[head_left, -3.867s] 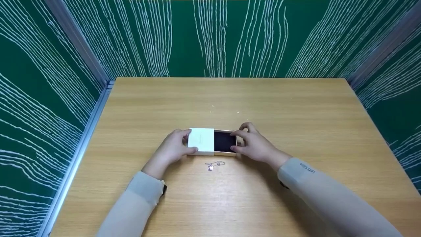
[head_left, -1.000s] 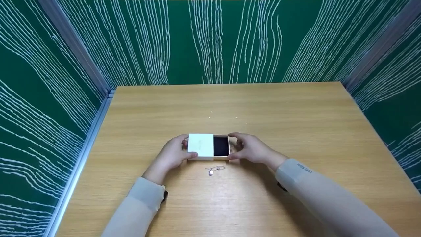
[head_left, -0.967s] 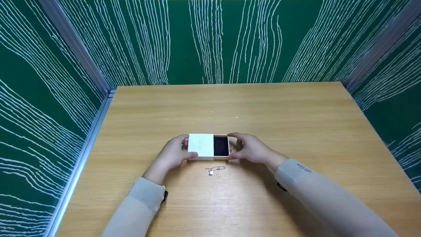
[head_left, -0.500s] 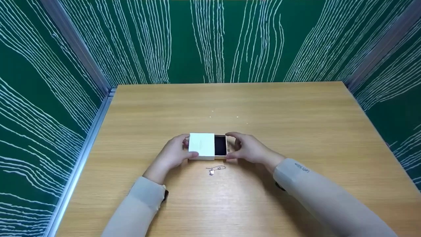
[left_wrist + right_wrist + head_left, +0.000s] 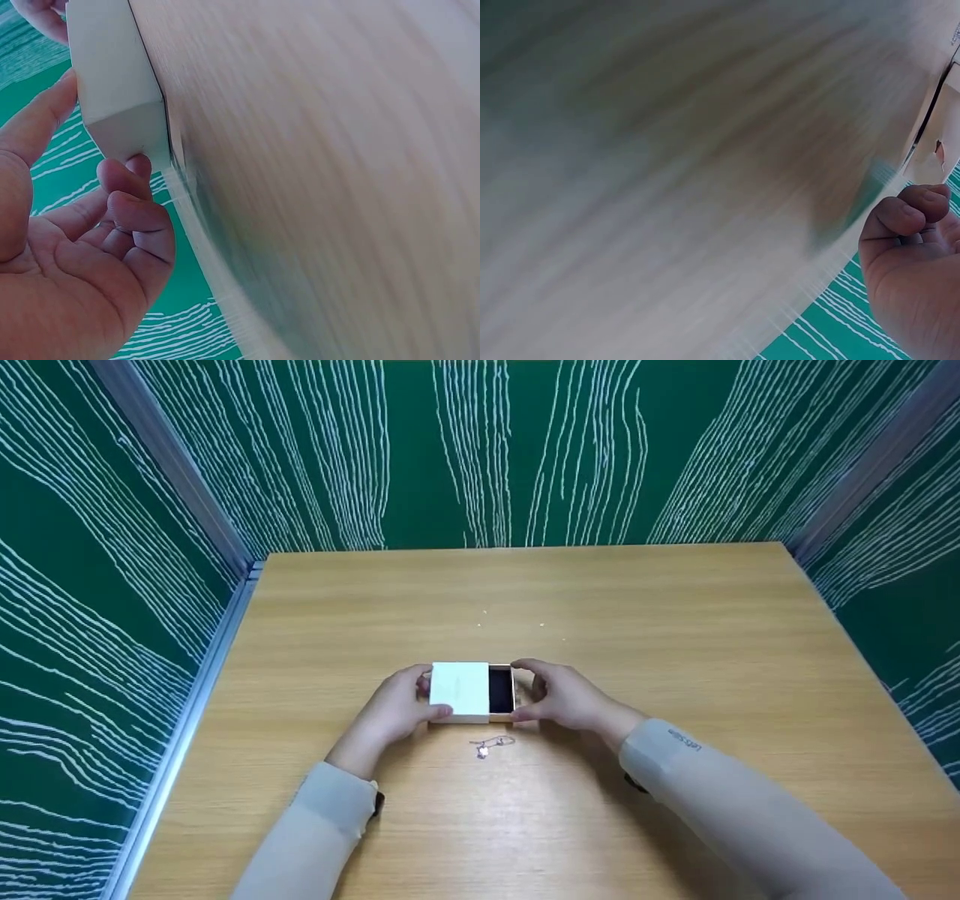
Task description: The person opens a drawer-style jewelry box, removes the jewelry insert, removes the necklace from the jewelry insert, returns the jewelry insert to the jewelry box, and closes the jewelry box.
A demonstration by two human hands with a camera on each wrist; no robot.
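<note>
A small white box sleeve lies flat on the table, and its drawer tray sticks partly out of the right side. A black pad lines that tray. My left hand grips the sleeve at its left end, thumb on the near left corner. From the right, my right hand holds the tray's outer end between thumb and fingers. Just in front of the box lies a thin chain with a small shiny charm. The left wrist view shows the left fingers curled at the sleeve's end.
The wooden table extends around the box. Several tiny white specks lie beyond it. Green panels with white streaks stand behind the table and at both sides, with metal posts at the corners.
The right hand has moved left, sliding the tray further into the sleeve, so less black pad shows. The left hand keeps its grip on the sleeve; the chain stays put.
</note>
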